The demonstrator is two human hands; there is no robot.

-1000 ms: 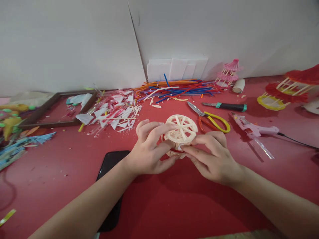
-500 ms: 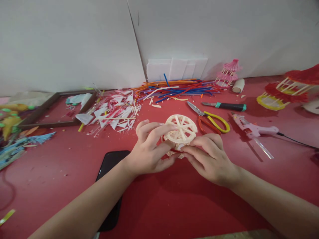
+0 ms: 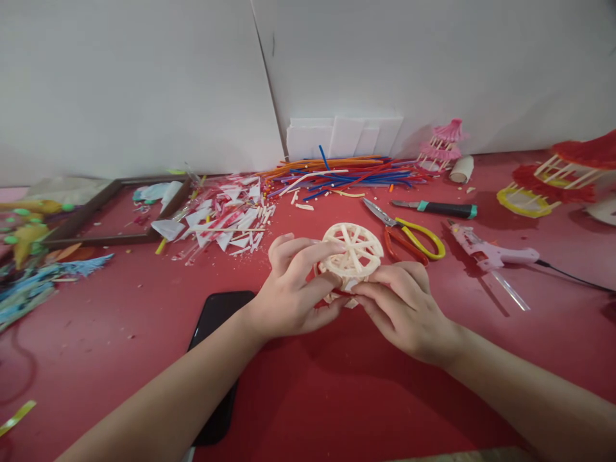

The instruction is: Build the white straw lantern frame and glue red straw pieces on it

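Note:
A small cream-coloured craft model [image 3: 355, 247] with a spoked, wheel-like top is held above the red table. My left hand [image 3: 298, 285] grips it from the left, with one finger over the top rim and the thumb low on the side. From the right, my right hand [image 3: 409, 308] pinches at the lower front of the model, its fingertips touching it. A red strip [image 3: 341, 292] shows around the model's side between the two hands. The fingers hide much of the lower part.
Scissors [image 3: 409, 234], a utility knife [image 3: 447, 208] and a pink glue gun [image 3: 491, 250] lie to the right. Pipe cleaners [image 3: 346, 173] and scraps [image 3: 221, 218] are at the back. A phone [image 3: 216, 314] lies under my left forearm; red-and-yellow tiered models [image 3: 553, 179] stand far right.
The whole view has shifted slightly, with things appearing a little further right and lower. Both hands keep their hold on the model in almost the same pose.

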